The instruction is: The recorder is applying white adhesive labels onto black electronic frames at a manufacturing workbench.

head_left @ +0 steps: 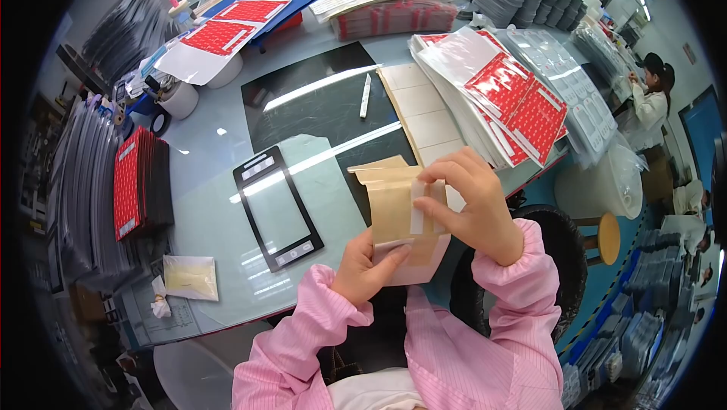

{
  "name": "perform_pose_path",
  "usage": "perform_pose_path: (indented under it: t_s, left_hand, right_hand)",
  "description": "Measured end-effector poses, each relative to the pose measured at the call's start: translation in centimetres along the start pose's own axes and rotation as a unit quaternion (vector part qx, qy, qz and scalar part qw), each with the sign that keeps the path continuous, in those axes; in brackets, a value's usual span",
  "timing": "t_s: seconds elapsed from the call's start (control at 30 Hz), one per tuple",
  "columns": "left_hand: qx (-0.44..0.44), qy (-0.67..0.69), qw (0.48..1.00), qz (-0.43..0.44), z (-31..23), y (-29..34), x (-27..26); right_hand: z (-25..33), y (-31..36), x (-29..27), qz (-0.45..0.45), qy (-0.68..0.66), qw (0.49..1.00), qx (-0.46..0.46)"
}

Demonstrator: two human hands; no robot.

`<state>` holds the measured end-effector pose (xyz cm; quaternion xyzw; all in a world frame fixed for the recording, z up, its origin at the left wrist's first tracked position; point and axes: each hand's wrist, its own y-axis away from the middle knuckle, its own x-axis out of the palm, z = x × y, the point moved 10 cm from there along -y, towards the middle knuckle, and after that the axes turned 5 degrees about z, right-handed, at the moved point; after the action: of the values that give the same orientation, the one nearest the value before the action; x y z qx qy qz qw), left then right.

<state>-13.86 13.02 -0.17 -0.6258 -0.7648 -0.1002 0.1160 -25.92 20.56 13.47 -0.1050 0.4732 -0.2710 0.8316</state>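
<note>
My left hand grips the lower edge of a tan, film-like sheet, thumb on top, just past the table's front edge. A pale white sheet shows beneath it. My right hand pinches the tan sheet's right side between thumb and forefinger, beside a narrow white strip. Left of both hands, a black-bordered rectangular panel with a clear middle and small white labels lies flat on a pale green sheet. No hand touches the panel.
Behind lies a black mat with a small white stick. Red-and-white sheets are piled at right. A red-topped stack and grey panels stand at left. A black-lined bin and wooden stool are right.
</note>
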Motion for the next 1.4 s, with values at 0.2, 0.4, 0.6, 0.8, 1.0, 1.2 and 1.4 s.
perform_pose_path:
  t_s: [0.2,0.4,0.6,0.8,1.0,1.2,1.4]
  left_hand:
    - [-0.002,-0.014,1.000,-0.021,0.3,-0.1,-0.6]
    - [0.019,0.021,0.999,-0.041,0.2,-0.3,-1.3]
    - [0.029,0.011,0.999,-0.039,-0.5,-0.3,-0.9]
    - [0.010,0.068,0.996,-0.060,-0.5,-0.1,-0.8]
    - [0.058,0.020,0.995,-0.081,-1.2,-0.2,-1.0]
    - [0.018,0.079,0.993,-0.089,-0.4,-0.3,-1.3]
    - [0.020,0.089,0.991,-0.096,-0.6,-0.3,-0.8]
  right_hand:
    - [2.0,0.5,-1.0,-0.091,0.127,0.988,-0.011]
    - [3.5,1.8,1.7,-0.014,0.058,0.997,-0.042]
    - [4.4,2.6,2.5,-0.026,0.058,0.995,-0.082]
    - [4.2,2.5,2.3,-0.050,0.074,0.995,-0.046]
    - [4.6,2.6,2.4,-0.055,0.101,0.991,-0.075]
    - [5.5,3.6,3.0,-0.060,0.095,0.988,-0.106]
    - [5.4,4.1,2.6,-0.071,0.073,0.990,-0.098]
